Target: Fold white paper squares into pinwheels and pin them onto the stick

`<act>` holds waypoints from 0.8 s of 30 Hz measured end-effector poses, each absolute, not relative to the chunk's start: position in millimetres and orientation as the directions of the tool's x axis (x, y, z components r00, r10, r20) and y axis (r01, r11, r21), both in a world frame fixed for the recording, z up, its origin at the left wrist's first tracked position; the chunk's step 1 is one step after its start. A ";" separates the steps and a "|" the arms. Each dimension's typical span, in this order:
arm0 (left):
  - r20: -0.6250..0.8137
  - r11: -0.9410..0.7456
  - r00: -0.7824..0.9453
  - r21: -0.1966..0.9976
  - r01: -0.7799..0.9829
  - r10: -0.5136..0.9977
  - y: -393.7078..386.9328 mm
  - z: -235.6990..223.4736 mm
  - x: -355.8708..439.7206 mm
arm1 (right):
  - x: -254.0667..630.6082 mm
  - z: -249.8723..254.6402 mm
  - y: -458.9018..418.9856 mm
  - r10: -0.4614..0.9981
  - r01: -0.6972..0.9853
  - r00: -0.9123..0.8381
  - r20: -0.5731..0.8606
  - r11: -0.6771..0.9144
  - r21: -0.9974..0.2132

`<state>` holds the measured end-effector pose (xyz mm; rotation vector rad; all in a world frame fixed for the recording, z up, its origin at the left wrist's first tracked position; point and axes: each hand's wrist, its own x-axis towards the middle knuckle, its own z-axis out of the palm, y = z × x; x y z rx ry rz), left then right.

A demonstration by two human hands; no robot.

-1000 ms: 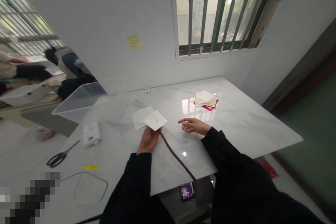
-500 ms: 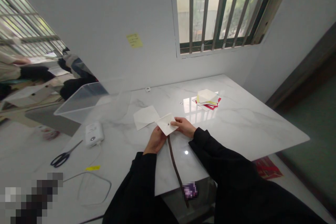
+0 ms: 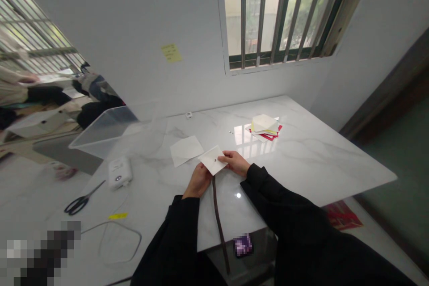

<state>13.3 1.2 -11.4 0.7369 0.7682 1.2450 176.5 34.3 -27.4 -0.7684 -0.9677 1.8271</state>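
My left hand (image 3: 197, 181) grips the lower left edge of a small cream paper piece (image 3: 208, 159), perhaps an envelope, tilted above the table. My right hand (image 3: 238, 163) pinches its right side, the thumb beside a small dark round stud (image 3: 215, 160) on its face. From under the paper a long brown strap (image 3: 217, 214) hangs down past the table's front edge; its upper end is hidden. Behind my left hand, a larger white sheet (image 3: 186, 149) lies flat. Two tiny metallic pieces (image 3: 231, 132) sit farther back.
A pile of white, yellow and red papers (image 3: 264, 126) lies at the back right. On the left are a clear plastic bin (image 3: 100, 132), a white power bank (image 3: 119, 173) with its cable, black-handled scissors (image 3: 78, 204) and a yellow strip (image 3: 118, 216). A barred window is ahead.
The brown strap's hanging end has swung to the left. Both hands keep their grip on the cream paper, which has barely shifted.
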 end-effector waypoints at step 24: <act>-0.118 0.159 0.115 0.866 -0.474 0.986 1.2 -7.5 17.6 | 180.5 -36.1 40.6 0.904 -0.452 -0.414 -0.103 -0.303 -0.839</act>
